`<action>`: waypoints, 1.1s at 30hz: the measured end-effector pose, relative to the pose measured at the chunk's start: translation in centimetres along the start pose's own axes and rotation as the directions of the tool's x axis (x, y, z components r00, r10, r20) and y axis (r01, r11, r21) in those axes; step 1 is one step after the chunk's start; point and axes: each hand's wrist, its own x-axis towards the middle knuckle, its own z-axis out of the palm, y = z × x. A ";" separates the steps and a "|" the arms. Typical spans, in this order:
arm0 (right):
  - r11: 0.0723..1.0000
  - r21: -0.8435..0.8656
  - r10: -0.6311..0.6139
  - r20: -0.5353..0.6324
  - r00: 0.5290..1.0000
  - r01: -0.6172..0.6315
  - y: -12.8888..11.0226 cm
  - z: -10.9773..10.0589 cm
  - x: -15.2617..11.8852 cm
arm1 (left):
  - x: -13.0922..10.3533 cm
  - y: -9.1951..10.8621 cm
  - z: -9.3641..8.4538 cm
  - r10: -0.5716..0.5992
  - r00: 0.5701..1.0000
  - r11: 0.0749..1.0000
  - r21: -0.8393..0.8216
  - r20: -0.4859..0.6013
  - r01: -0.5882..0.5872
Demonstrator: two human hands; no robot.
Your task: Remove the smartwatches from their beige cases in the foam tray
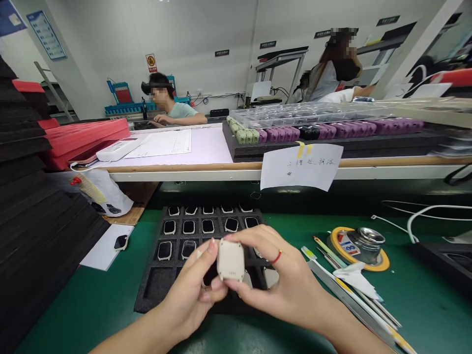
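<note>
A cream-coloured smartwatch case (231, 259) is held up between my two hands, its plain back with small print facing me. My left hand (191, 290) grips its left edge with thumb and fingers. From the other side, my right hand (283, 270) pinches it, index finger along the top and thumb at the bottom corner. Below them lies a black foam tray (157, 282) with rows of square pockets, many holding watches with dark screens, such as this watch (164, 250). My hands hide part of the tray's near rows.
A single watch (121, 242) rests on a white card (106, 246) at left. Tall black foam stacks (47, 236) stand beyond it. At right lie brushes and tools (354, 290) near a metal dispenser jar (368, 241). A shelf (191, 172) crosses ahead; two people sit behind it.
</note>
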 end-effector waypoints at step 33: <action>0.983 0.171 -0.057 -0.045 0.997 0.064 -1.1 0.0 0.6 | -0.4 0.4 0.1 -0.101 0.964 0.986 0.156 0.247 0.063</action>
